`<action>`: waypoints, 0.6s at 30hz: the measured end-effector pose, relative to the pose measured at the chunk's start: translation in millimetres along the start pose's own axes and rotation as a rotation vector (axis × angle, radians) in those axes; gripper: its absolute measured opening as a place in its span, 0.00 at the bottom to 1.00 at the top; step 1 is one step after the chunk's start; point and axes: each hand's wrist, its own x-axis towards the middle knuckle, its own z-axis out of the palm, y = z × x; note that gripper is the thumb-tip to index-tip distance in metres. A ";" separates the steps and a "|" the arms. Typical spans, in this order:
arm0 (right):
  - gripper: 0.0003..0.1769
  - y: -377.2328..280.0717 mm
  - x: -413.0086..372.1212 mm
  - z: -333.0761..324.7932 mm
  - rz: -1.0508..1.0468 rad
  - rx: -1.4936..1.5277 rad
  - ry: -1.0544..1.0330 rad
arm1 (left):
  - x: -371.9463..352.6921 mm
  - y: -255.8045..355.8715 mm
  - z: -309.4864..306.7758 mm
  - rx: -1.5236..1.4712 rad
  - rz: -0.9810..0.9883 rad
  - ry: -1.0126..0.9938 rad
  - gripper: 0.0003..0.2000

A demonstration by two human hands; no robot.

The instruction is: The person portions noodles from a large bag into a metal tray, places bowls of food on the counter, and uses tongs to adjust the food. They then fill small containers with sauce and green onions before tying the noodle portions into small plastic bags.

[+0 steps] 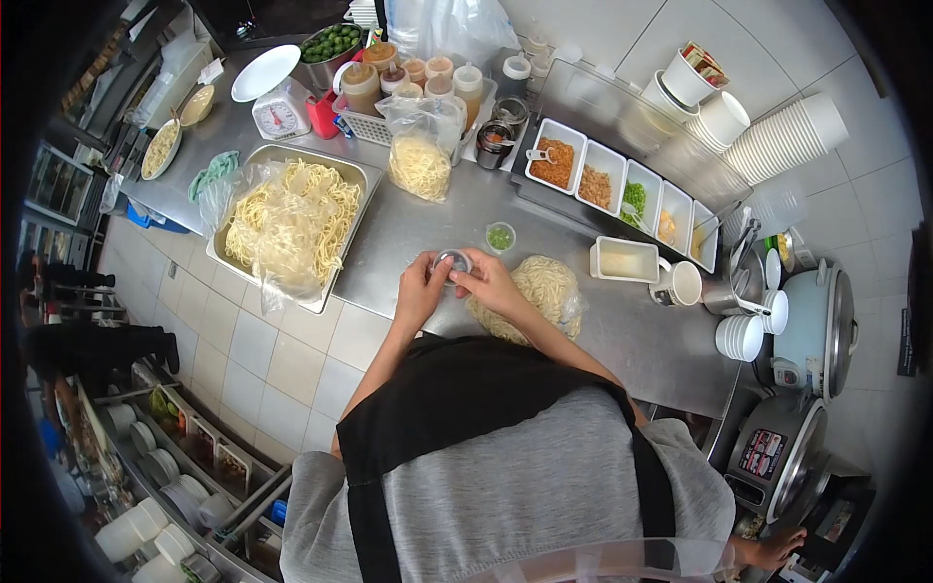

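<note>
Between the fingertips of both hands, over the front edge of the steel counter, is a small see-through plastic cup [453, 260]. My left hand [418, 291] grips it from the left, and my right hand [491, 287] closes on its right side. Just beyond my right hand stands a similar small cup of chopped green herbs [501, 237]. A bag of pale noodles [542, 291] lies beside and partly under my right forearm.
A metal tray of noodles [335, 255] is at the left, with a noodle bag [421, 165] behind. Sauce bottles [362, 87] and a scale [280, 119] line the back. Topping tubs [594, 187], a white tub [625, 260] and a mug [677, 284] stand right; another person's hand [780, 549] shows lower right.
</note>
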 end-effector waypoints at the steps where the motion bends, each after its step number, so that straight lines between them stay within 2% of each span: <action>1: 0.16 3.3 2.7 -1.1 0.002 -0.016 -0.006 | 2.3 -7.1 0.2 -0.026 0.010 -0.012 0.12; 3: 0.15 -1.2 4.9 -0.8 0.009 0.005 -0.021 | 7.3 -13.8 -1.1 -0.076 0.030 -0.035 0.12; 6: 0.13 -16.0 3.4 -3.3 0.048 0.089 -0.032 | 5.2 2.9 -7.2 -0.329 -0.084 -0.113 0.11; 8: 0.13 -24.4 3.0 -4.7 0.104 0.113 -0.015 | 7.5 0.9 -6.7 -0.257 -0.031 -0.099 0.10; 11: 0.13 -11.6 7.7 -5.2 0.000 0.024 0.027 | 11.9 -9.0 -0.2 -0.222 0.027 -0.070 0.11; 14: 0.12 -8.2 8.5 -1.6 0.007 0.075 0.066 | 13.9 -11.8 -0.9 -0.130 0.019 -0.031 0.10; 17: 0.11 -21.8 9.8 -9.3 0.046 -0.376 0.028 | 16.2 -2.8 -5.2 -0.043 -0.078 -0.066 0.10; 18: 0.12 -21.9 10.9 -11.5 -0.146 -0.676 0.128 | 18.7 -1.8 -7.9 -0.020 -0.121 -0.087 0.11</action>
